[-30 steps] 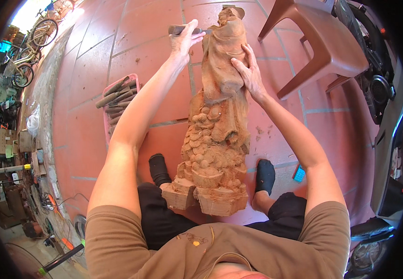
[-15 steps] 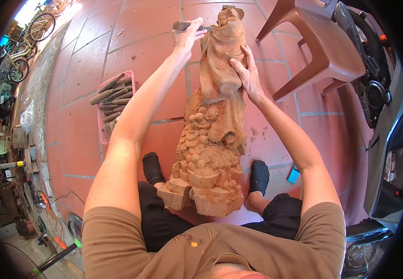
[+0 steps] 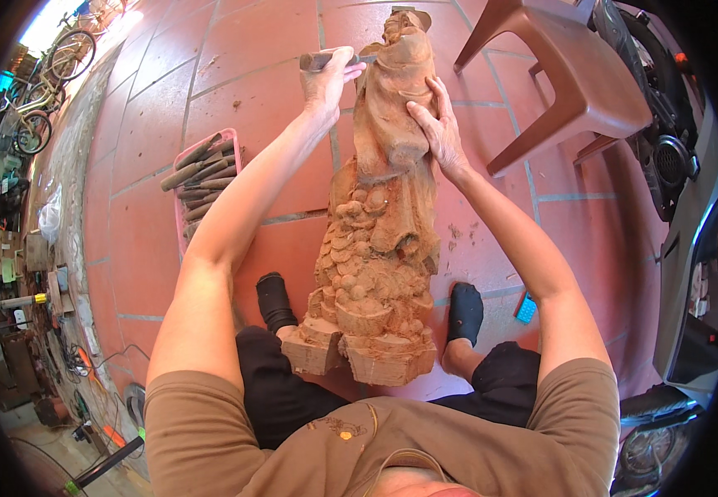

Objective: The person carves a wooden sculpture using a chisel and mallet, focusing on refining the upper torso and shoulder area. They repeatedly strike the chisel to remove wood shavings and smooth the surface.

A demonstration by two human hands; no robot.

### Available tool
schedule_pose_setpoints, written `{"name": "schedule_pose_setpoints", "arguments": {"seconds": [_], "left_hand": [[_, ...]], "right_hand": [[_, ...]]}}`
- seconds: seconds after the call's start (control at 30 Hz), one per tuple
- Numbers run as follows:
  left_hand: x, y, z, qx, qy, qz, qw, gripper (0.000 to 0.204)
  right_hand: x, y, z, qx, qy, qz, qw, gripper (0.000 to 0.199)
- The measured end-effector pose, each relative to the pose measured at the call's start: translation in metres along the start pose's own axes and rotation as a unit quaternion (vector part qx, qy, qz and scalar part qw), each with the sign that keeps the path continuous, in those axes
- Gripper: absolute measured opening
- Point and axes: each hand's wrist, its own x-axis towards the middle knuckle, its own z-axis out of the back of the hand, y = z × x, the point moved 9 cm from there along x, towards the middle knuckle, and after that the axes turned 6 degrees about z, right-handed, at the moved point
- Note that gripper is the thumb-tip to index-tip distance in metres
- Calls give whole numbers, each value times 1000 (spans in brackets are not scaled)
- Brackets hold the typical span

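One tool (image 3: pixel 316 62), probably a chisel, was gripped in the left hand (image 3: pixel 323 86); right of its fingers, the right hand (image 3: pixel 443 137) lay wide-fingered on a carved statue (image 3: pixel 385 199).

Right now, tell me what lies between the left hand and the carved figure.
The head view shows the slim grey end of the held tool between the left hand and the carved figure; whether its tip touches, I cannot tell.

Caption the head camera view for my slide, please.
The left hand holds a tool to a carved wooden figure; the right hand rests against its side.
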Motion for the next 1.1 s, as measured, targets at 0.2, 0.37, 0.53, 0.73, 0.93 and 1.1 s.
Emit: {"name": "schedule_pose_setpoints", "arguments": {"seconds": [0.2, 0.37, 0.53, 0.73, 0.93, 1.1], "left_hand": [[-29, -2, -9, -27, 32, -17, 999, 26], [-12, -10, -6, -4, 59, -12, 998, 27], [7, -3, 6, -39, -10, -19, 999, 24], [16, 0, 10, -67, -22, -19, 997, 24], [11, 0, -3, -19, -7, -18, 1000, 32], [-2, -1, -2, 9, 1, -9, 1000, 32]], "right_hand": [[1, -3, 2, -11, -1, 6, 1000, 79], [1, 1, -2, 7, 0, 4, 1000, 79], [0, 2, 0, -5, 3, 7, 1000, 79], [0, 0, 1, -9, 1, 3, 1000, 79], [0, -2, 0, 9, -8, 10, 1000, 79], [0, 0, -1, 3, -2, 5, 1000, 79]]}}
